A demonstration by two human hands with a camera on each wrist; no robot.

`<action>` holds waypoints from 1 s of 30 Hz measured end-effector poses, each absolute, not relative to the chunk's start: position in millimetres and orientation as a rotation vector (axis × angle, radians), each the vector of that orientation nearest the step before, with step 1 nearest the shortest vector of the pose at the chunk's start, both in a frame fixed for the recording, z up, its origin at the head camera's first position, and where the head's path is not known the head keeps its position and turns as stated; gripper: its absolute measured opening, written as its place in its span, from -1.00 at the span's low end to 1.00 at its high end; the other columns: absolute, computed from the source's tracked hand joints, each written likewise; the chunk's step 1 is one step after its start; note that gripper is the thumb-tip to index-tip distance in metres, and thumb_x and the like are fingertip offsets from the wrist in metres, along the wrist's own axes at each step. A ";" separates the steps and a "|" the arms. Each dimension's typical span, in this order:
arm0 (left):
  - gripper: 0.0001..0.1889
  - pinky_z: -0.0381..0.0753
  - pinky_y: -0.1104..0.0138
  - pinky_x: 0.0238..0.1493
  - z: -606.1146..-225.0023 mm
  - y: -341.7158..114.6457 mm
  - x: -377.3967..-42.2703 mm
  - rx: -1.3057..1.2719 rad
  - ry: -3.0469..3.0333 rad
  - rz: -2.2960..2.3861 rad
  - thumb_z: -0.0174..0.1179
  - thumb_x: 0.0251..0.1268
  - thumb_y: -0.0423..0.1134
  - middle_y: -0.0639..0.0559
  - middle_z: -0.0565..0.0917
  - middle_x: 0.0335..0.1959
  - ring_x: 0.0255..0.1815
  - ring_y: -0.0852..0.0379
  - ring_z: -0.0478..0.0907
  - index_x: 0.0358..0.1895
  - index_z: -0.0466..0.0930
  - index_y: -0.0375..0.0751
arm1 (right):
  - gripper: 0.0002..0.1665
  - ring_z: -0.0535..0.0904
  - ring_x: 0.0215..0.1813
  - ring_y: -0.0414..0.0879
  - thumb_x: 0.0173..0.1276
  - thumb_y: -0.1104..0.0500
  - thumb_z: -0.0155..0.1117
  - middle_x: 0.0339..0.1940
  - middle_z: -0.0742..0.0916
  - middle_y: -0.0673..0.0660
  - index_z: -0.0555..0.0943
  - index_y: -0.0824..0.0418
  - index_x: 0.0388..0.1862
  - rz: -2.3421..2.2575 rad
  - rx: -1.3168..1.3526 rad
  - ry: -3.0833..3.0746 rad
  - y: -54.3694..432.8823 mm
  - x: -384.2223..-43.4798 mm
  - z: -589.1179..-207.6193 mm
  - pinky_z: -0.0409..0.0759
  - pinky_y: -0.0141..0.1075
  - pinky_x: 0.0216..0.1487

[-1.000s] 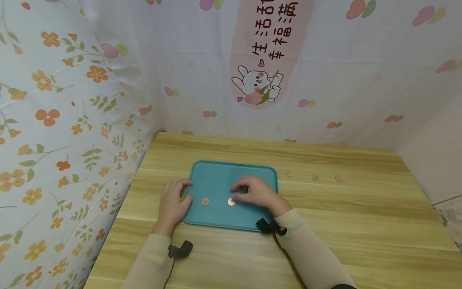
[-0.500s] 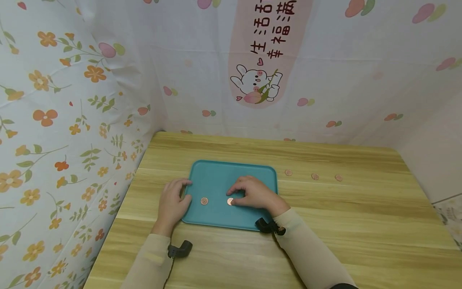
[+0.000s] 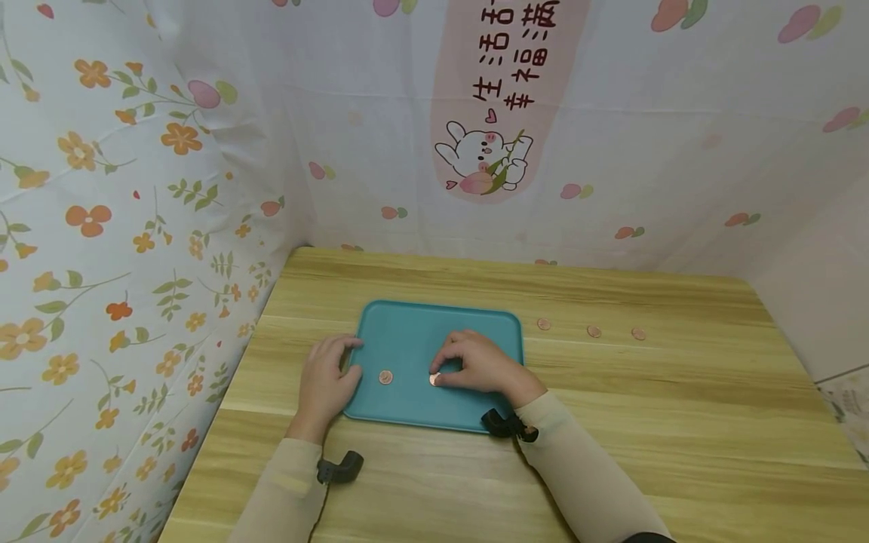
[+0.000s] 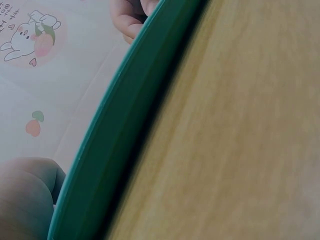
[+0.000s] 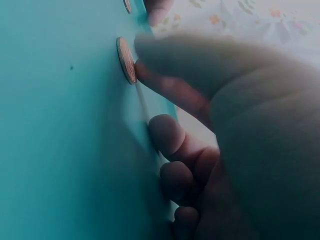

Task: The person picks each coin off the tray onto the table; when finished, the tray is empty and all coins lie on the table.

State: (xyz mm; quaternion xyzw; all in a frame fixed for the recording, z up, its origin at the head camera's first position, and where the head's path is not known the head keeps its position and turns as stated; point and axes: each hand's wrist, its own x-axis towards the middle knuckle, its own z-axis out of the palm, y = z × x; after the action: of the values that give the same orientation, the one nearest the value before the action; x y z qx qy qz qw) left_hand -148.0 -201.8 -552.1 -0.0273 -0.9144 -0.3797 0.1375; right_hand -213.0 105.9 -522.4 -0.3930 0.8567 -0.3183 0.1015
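Observation:
A teal tray (image 3: 407,324) lies on the wooden table. Inside it are two copper coins, the left coin (image 3: 385,377) and the right coin (image 3: 434,380). My right hand (image 3: 482,366) has thumb and index finger bent down at the right coin. Seen from the right wrist, that coin (image 5: 126,60) lies flat with the index fingertip against it and the thumb close over it; the other fingers (image 5: 167,135) are curled. My left hand (image 3: 326,381) rests at the tray's left rim, thumb and fingertips over the edge and loosely spread. The left wrist view shows the tray's outer wall (image 4: 115,120).
To the right of the tray, three more copper coins lie in a row on the table: a near one (image 3: 544,324), a middle one (image 3: 594,332) and a far one (image 3: 638,333). A printed cloth (image 3: 380,151) hangs behind and along the left side of the table.
My right thumb has come down onto the right coin, and the index finger has drawn in toward it. The left hand, tray and other coins look unchanged.

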 end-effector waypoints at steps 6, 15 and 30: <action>-0.59 0.43 -0.08 0.34 -551.9 -201.9 -148.5 -0.073 -2.655 -1.104 0.27 0.22 -0.39 -0.18 0.69 0.24 0.26 -0.21 0.51 0.18 0.68 -0.26 | -0.78 0.53 -0.02 -0.16 0.18 0.02 0.71 -0.18 0.66 -0.17 0.84 -0.16 -0.21 -0.911 -1.132 2.529 105.9 -212.9 -521.8 0.55 -0.16 0.10; -0.60 0.39 -0.07 0.37 -553.5 -203.2 -149.4 -0.086 -2.654 -1.096 0.31 0.28 -0.34 -0.20 0.69 0.25 0.27 -0.23 0.51 0.20 0.67 -0.27 | -0.84 0.48 0.04 -0.11 0.31 -0.01 0.62 -0.13 0.63 -0.20 0.74 -0.16 -0.27 -0.813 -1.067 2.537 105.4 -213.3 -521.9 0.46 -0.05 0.21; -0.69 0.39 -0.04 0.38 -555.1 -204.1 -150.6 -0.122 -2.638 -1.080 0.34 0.32 -0.33 -0.16 0.70 0.25 0.29 -0.22 0.52 0.12 0.73 -0.25 | -0.76 0.56 -0.32 -0.18 0.37 0.20 0.59 -0.35 0.70 -0.12 0.62 0.03 -0.27 -1.261 -0.966 2.344 118.1 -215.6 -516.1 0.56 -0.31 -0.26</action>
State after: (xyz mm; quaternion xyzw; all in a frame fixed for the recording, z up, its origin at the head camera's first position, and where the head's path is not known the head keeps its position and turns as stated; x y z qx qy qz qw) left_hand -150.6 -204.1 -555.1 -0.0423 -0.9150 -0.3746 0.1440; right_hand -215.6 118.1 -516.1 -0.3371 0.8180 -0.4399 0.1542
